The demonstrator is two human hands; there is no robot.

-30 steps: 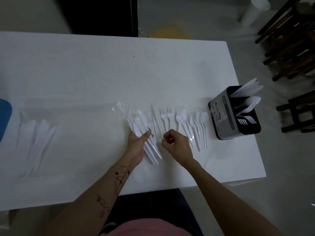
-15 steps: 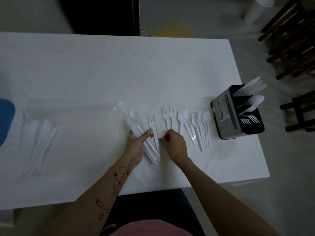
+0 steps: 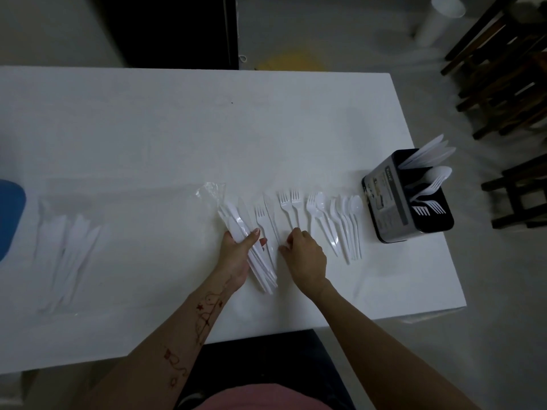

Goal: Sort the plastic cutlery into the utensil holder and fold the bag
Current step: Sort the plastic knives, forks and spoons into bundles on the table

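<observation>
The table (image 3: 207, 137) is plain white, without any pattern. The plastic cutlery is white too: the bundle of knives (image 3: 251, 247) in the left hand (image 3: 236, 255), the forks (image 3: 288, 202) and spoons (image 3: 353, 208) lying in a row, and the pieces standing in the utensil holder (image 3: 405, 202). The holder is black, with a grey label with small print on one side. The bag (image 3: 211, 190) is clear and colourless. The left forearm (image 3: 204, 318) carries a dark red drawing of stars and curling lines. At the left edge is a blue object (image 3: 10, 217). The person's shirt (image 3: 260, 399) is pink. The chairs (image 3: 503, 69) are dark brown, and the floor (image 3: 340, 34) is grey with a yellow patch (image 3: 293, 59).
</observation>
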